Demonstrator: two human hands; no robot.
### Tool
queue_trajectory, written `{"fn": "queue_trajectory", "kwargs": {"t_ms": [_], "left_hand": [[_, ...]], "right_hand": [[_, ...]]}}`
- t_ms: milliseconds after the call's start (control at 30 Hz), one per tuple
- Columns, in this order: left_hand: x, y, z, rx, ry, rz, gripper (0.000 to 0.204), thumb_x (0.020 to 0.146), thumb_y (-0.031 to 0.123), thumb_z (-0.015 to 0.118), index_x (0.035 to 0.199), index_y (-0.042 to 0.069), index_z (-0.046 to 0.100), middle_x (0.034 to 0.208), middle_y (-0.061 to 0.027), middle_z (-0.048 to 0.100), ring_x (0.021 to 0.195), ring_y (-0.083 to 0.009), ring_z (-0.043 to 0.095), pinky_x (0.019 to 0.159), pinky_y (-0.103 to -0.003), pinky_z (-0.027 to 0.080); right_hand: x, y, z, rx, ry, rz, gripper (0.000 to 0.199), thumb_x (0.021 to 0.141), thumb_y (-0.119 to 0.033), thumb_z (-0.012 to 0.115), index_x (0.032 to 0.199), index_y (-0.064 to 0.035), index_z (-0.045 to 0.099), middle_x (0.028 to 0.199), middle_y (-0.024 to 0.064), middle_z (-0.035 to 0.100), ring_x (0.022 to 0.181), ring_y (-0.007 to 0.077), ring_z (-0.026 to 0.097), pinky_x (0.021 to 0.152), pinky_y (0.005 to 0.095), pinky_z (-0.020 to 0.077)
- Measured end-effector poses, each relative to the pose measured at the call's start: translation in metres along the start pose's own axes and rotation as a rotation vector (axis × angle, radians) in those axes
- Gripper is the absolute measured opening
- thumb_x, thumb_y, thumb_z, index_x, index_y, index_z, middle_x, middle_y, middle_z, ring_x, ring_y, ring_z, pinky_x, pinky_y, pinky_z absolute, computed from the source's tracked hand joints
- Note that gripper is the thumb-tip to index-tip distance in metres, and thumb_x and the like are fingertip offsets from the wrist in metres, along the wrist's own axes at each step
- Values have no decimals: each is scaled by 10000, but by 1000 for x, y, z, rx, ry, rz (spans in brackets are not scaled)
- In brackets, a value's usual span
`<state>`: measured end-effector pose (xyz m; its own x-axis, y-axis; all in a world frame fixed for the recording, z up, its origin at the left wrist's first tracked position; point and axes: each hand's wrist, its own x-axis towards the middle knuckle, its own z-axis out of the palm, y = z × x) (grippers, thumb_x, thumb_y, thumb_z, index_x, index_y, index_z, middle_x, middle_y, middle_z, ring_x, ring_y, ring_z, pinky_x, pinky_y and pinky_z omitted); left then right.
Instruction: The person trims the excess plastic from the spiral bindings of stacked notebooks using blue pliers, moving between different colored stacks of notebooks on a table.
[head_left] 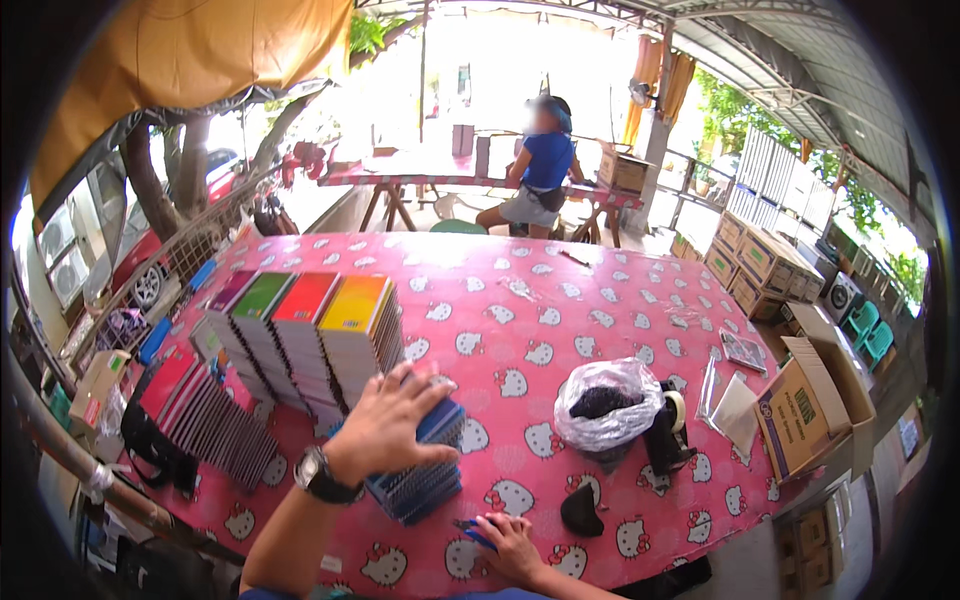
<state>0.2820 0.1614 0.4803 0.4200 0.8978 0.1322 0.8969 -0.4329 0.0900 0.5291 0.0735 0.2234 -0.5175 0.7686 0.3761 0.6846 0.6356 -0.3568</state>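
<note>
My left hand [395, 430], with a watch [322, 474] on the wrist, is spread over a stack of blue spiral notebooks [425, 480]. Whether the palm touches the stack cannot be made out. Right of the stack, near the table's front edge, my right hand [512, 548] is closed on a slim blue pen-like thing [478, 535] with a dark tip. Tall stacks of purple [232, 290], green [262, 296], red [305, 298] and yellow notebooks [354, 303] stand beyond my left hand. A leaning row of red-covered notebooks [215, 425] lies farther left.
On the pink patterned table [500, 330] are a clear plastic bag [608, 405] with dark contents, a tape dispenser [668, 430] and a black pouch-like object [581, 512]. An open carton [805, 405] stands at right. A person [546, 165] sits at a far table.
</note>
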Motion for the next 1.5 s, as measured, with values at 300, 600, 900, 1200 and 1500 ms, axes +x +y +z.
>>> {"fn": "queue_trajectory", "kwargs": {"t_ms": [300, 600, 900, 1200, 1500], "left_hand": [[-1, 10, -5, -74, 57, 19, 658, 727, 511, 650, 1254, 158, 474, 1317, -69, 429, 1291, -360, 298, 1018, -505, 302], [3, 10, -5, -59, 75, 22, 650, 767, 565, 602, 1236, 132, 477, 1314, -91, 422, 1309, -357, 275, 1042, -515, 253], [5, 9, -9, -62, 4, 38, 620, 763, 523, 636, 1238, 162, 467, 1290, -105, 418, 1313, -352, 261, 1055, -522, 233], [9, 0, 3, -102, 66, 85, 646, 722, 451, 672, 1245, 134, 463, 1247, -95, 487, 1284, -306, 344, 1023, -473, 278], [25, 8, 18, -151, 99, 72, 672, 627, 444, 703, 1185, 100, 553, 1232, -116, 515, 1261, -294, 381, 974, -495, 344]], "right_hand": [[6, -7, -13, 203, -91, 168, 573, 788, -260, 647, 1300, -115, 437, 1242, 140, 458, 1158, 332, 429, 963, 488, 293], [13, -11, -24, 208, -117, 168, 555, 794, -233, 623, 1303, -112, 438, 1232, 131, 456, 1152, 336, 430, 970, 483, 289], [12, -10, -27, 155, -158, 140, 546, 819, -321, 614, 1305, -127, 457, 1247, 87, 444, 1200, 255, 383, 1002, 449, 239], [7, -5, -8, 100, -168, 94, 571, 793, -336, 648, 1297, -137, 464, 1236, 87, 460, 1184, 279, 396, 1003, 457, 242], [4, -1, -8, 88, -84, 54, 476, 812, -279, 581, 1265, -152, 508, 1274, 83, 499, 1188, 313, 419, 986, 472, 303]]}}
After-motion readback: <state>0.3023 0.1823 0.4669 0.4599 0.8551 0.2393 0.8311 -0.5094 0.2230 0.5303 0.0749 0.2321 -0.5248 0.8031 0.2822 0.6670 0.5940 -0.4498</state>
